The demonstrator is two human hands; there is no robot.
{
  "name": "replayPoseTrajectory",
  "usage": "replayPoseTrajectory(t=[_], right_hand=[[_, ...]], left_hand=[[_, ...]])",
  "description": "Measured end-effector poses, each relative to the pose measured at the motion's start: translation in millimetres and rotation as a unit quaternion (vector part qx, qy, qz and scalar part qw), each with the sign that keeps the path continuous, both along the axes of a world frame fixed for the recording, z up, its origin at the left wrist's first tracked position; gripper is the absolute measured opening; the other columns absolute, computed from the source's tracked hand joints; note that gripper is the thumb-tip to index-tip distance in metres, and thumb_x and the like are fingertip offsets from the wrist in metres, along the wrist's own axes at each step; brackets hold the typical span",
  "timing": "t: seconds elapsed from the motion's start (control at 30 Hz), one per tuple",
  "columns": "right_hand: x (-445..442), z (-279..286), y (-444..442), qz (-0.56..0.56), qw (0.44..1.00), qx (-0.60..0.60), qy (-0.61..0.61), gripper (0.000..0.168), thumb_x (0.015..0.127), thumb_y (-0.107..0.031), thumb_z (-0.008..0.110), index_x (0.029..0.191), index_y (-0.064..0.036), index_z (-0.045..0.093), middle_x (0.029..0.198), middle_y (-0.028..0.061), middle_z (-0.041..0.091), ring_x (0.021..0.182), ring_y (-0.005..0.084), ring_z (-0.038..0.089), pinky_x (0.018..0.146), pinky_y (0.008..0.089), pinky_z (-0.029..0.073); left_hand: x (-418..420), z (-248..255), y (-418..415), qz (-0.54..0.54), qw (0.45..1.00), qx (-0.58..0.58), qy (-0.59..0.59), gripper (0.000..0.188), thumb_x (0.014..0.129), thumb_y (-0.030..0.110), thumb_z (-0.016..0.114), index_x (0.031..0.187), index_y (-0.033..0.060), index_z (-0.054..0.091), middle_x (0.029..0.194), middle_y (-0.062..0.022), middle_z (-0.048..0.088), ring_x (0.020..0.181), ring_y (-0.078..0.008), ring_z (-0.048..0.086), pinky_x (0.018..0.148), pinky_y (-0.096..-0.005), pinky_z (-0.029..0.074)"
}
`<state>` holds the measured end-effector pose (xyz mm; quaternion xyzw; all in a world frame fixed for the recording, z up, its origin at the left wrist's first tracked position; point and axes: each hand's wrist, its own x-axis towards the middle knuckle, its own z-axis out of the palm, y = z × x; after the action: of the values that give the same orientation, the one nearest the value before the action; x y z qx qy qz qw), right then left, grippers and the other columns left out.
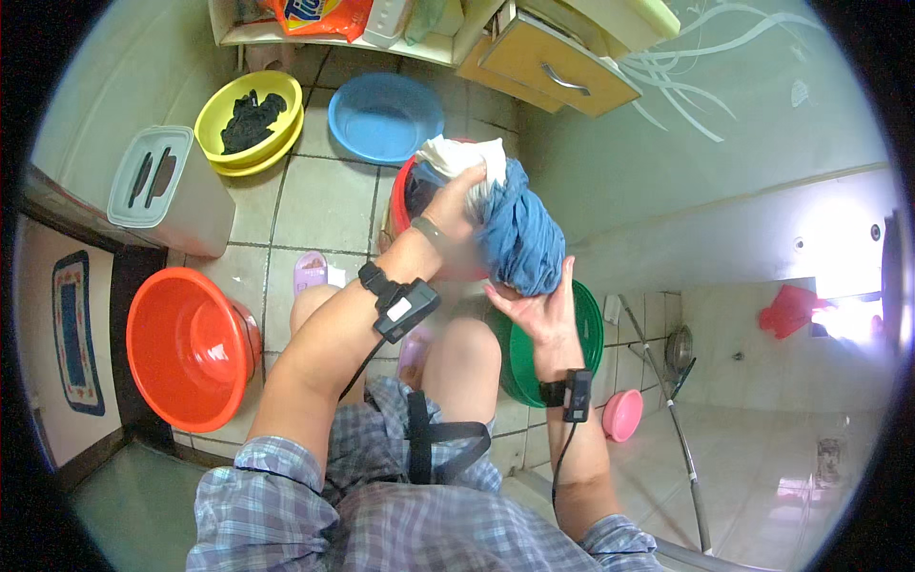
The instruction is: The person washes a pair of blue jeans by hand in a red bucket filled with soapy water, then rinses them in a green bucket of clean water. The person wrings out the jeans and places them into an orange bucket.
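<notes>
My left hand (457, 204) grips a bunched, twisted bundle of blue cloth (525, 229) with white cloth (465, 154) at its upper end. Under the bundle's lower end, my right hand (540, 311) is palm up with thumb and fingers spread; the cloth hides part of the palm, and it looks to be touching. Below the left hand stands a red tub (402, 189) with dark cloth in it, partly covered by my arm and the bundle. A green plastic basket (587, 322) sits beneath my right hand and wrist.
A blue basin (386, 118), stacked yellow basins (286, 89) holding black cloth, an orange tub (186, 350) and a lidded bin (193, 207) stand on the tiles. Right are a pink basin (622, 416) and a pole (672, 415). A drawer (561, 68) juts out ahead.
</notes>
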<state>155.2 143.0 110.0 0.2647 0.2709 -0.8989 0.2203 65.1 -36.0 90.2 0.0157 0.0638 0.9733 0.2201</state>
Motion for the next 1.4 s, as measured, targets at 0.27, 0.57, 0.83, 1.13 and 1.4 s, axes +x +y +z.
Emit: replayPoseTrajectory(t=[0.27, 0.57, 0.83, 1.13, 1.4], right_hand=[[-41, 11, 19, -0.148, 0.950, 0.211, 0.175, 0.053, 0.082, -0.024, 0.060, 0.127, -0.002, 0.043, 0.119, 0.0138, 0.053, 0.105, 0.0263, 0.054, 0.091, 0.0422, 0.044], [-53, 65, -24, -0.015, 0.709, 0.600, 0.370, 0.048, 0.079, -0.010, 0.059, 0.123, 0.002, 0.044, 0.101, 0.0092, 0.056, 0.088, 0.0151, 0.054, 0.082, 0.0267, 0.044], [-64, 76, -20, 0.117, 0.643, 0.651, 0.386, 0.045, 0.076, -0.017, 0.059, 0.116, 0.000, 0.048, 0.096, 0.0094, 0.056, 0.085, 0.0160, 0.054, 0.079, 0.0284, 0.045], [-68, 71, -38, 0.184, 0.553, 0.693, 0.425, 0.044, 0.074, -0.028, 0.059, 0.105, 0.002, 0.048, 0.087, 0.0166, 0.055, 0.081, 0.0251, 0.054, 0.076, 0.0349, 0.045], [-71, 49, -34, 0.160, 0.583, 0.687, 0.403, 0.048, 0.075, -0.030, 0.060, 0.106, 0.004, 0.048, 0.092, 0.0161, 0.055, 0.084, 0.0225, 0.054, 0.078, 0.0331, 0.045]], left_hand=[[12, -7, 4, -0.179, 0.980, 0.087, 0.015, 0.044, 0.093, 0.039, 0.043, 0.121, 0.0056, 0.051, 0.123, -0.0110, 0.054, 0.114, -0.0254, 0.050, 0.104, -0.0394, 0.034], [43, 19, -11, 0.037, 0.966, -0.243, 0.078, 0.037, 0.094, 0.035, 0.044, 0.121, 0.0103, 0.050, 0.123, -0.0079, 0.054, 0.114, -0.0237, 0.052, 0.097, -0.0441, 0.041], [25, -17, 5, -0.051, 0.997, -0.064, 0.004, 0.028, 0.091, 0.029, 0.046, 0.111, 0.0131, 0.057, 0.114, -0.0064, 0.060, 0.106, -0.0203, 0.057, 0.094, -0.0437, 0.044], [23, -19, -3, -0.124, 0.965, -0.201, -0.115, 0.025, 0.085, 0.036, 0.055, 0.102, 0.0188, 0.061, 0.101, 0.0000, 0.062, 0.093, -0.0159, 0.060, 0.084, -0.0426, 0.049], [16, -62, 14, -0.061, 0.956, -0.287, 0.014, 0.029, 0.083, 0.040, 0.056, 0.102, 0.0189, 0.060, 0.097, 0.0001, 0.064, 0.092, -0.0174, 0.061, 0.085, -0.0440, 0.047]])
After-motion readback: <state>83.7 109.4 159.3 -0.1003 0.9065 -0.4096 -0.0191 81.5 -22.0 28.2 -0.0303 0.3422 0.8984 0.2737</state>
